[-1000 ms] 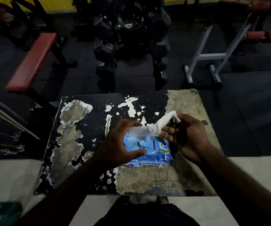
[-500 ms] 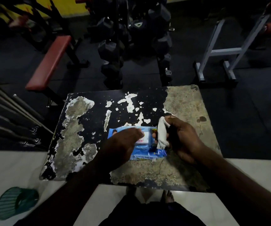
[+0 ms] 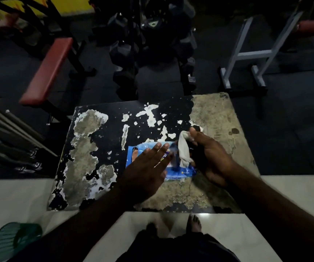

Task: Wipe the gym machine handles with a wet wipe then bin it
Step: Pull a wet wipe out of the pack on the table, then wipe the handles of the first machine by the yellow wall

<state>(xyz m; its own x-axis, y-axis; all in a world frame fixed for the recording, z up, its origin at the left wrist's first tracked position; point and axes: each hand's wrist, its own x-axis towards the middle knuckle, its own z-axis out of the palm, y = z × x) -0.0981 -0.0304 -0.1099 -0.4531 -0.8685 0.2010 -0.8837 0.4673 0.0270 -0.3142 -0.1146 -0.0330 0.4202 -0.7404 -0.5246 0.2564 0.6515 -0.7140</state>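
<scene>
Left hand (image 3: 148, 167): flat, pressing the wipes packet (image 3: 132, 157).
Right hand (image 3: 211, 157): grips the wet wipe (image 3: 184, 150), lengthwise top-to-bottom, just right of the packet.

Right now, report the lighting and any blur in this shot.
Head view: dim, the dumbbell rack nearly lost in shadow; the left hand motion-blurred over the wipes pack; the wet wipe in the right hand reads clearly; the pale floor tiles are brightest.

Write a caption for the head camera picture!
Left hand flat on a blue wipes pack, right hand gripping a white wet wipe over a peeling table.
</scene>
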